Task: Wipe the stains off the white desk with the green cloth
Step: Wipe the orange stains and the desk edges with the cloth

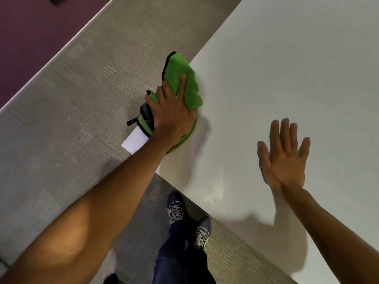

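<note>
Green microfibre cloth at left edge of smooth white desk | left hand pressed flat on cloth | right hand spread, palm down on desk | grey carpet beside desk

Even soft light, motion blur, wide-angle warp
</note>
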`<state>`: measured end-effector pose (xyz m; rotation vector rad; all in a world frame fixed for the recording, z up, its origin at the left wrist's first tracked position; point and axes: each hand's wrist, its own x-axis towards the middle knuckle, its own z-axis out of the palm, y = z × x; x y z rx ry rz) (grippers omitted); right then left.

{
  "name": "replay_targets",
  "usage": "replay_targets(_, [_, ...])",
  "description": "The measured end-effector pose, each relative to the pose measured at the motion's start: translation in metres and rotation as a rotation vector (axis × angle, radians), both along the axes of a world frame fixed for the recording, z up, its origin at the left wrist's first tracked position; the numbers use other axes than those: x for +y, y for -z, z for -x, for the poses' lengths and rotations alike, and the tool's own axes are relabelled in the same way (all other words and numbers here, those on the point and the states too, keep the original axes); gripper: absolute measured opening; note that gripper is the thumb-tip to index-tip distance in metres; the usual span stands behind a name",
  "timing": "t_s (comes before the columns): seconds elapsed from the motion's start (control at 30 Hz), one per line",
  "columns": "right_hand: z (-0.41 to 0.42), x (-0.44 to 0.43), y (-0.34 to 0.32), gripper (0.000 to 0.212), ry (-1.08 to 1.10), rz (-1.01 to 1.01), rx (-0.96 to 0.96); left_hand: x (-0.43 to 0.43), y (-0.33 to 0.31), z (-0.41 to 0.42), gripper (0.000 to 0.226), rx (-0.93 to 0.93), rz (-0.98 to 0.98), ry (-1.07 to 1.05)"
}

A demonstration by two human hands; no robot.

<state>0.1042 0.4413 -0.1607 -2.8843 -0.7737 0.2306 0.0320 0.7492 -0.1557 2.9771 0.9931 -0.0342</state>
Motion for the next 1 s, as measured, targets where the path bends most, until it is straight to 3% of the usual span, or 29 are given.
replay_targets(0.17, [0.0,0.019,0.0,0.072,-0.032,0.021,0.028,-0.009,-0.002,0.021,0.082,0.006,0.027,0.034])
replay_targets(0.33, [0.008,0.076,-0.001,0.068,-0.225,-0.006,0.06,-0.022,0.001,0.06,0.082,-0.001,0.027,0.054])
replay_targets(0.57, [0.012,0.098,0.001,0.065,-0.225,0.0,0.005,-0.04,0.012,0.117,0.082,-0.057,0.009,0.092])
replay_targets(0.8, [0.012,0.1,0.006,0.058,-0.203,-0.024,-0.018,-0.031,0.005,0.065,0.08,-0.007,0.051,0.032])
replay_targets(1.0, [0.011,0.099,0.009,0.057,-0.135,-0.104,-0.013,0.0,0.001,-0.036,0.077,-0.012,0.106,-0.004])
